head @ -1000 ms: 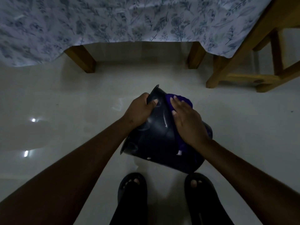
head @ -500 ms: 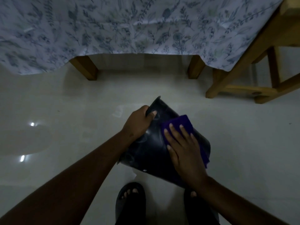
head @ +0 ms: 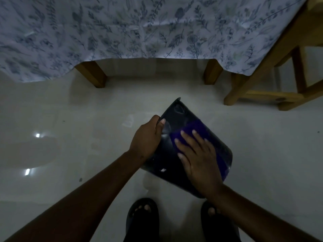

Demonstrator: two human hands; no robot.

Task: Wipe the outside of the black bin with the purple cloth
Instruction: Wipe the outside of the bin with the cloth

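The black bin (head: 176,116) is tipped on its side above the pale floor, its rim pointing up and left. My left hand (head: 146,138) grips the rim at the bin's left edge, thumb on the outer wall. The purple cloth (head: 194,127) lies flat on the bin's upper side. My right hand (head: 199,158) presses down on the cloth with fingers spread; most of the cloth is hidden under the palm, with a strip showing at the bin's right edge. A small white speck (head: 163,170) sits on the bin's lower wall.
A wooden table with a floral tablecloth (head: 139,28) stands ahead, its legs (head: 94,74) close behind the bin. A wooden chair frame (head: 262,84) is at the right. My feet in dark sandals (head: 143,217) are just below the bin. The glossy floor (head: 70,137) stretches left.
My right hand and the cloth have slid down the bin's side from the rim toward its base. The left hand keeps its grip on the rim.
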